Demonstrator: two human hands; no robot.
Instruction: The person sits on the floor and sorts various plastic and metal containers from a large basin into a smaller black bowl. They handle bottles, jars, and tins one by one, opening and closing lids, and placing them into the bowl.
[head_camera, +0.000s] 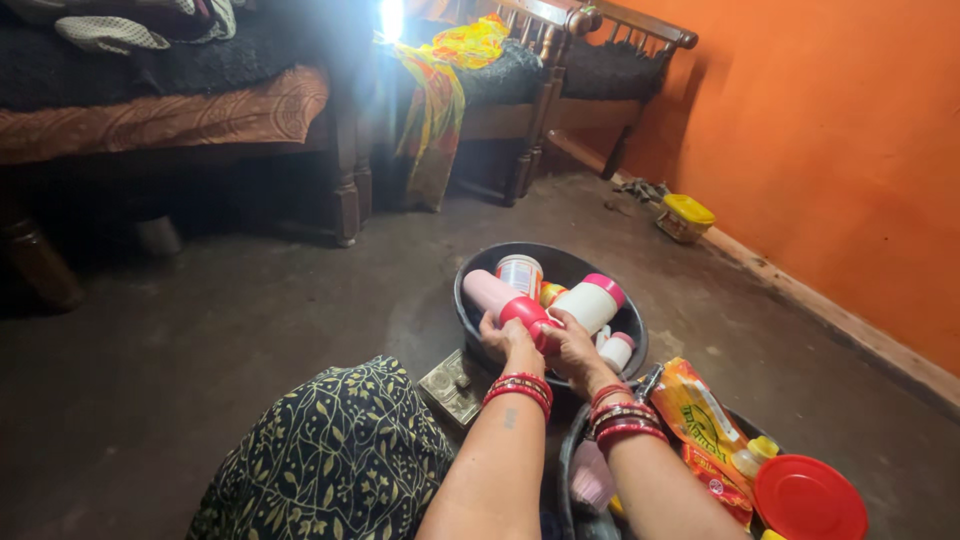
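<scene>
I hold a pink bottle (505, 300) with both my hands over the near rim of a black basin (470, 285) that stands on the floor (250, 330). My left hand (505, 343) is closed around the body of the bottle from below, at about 7 o'clock of the basin. My right hand (572, 348) grips the dark pink cap (527, 315), just beside the left hand, at about 6 o'clock of the basin. The bottle lies tilted, its bottom pointing to 10 o'clock, away from me, and the cap end is toward my hands.

Inside the basin, at 12 o'clock from my hands, lies a small jar with a white lid (520, 272), and at 1 o'clock a white bottle with a pink cap (590, 300). A second dark basin (572, 440) is under my right forearm, at 5 o'clock, with an orange packet (695, 405) and a round red lid (808, 498) in it. A small brass box (455, 385) rests on the floor at 8 o'clock from my left hand
</scene>
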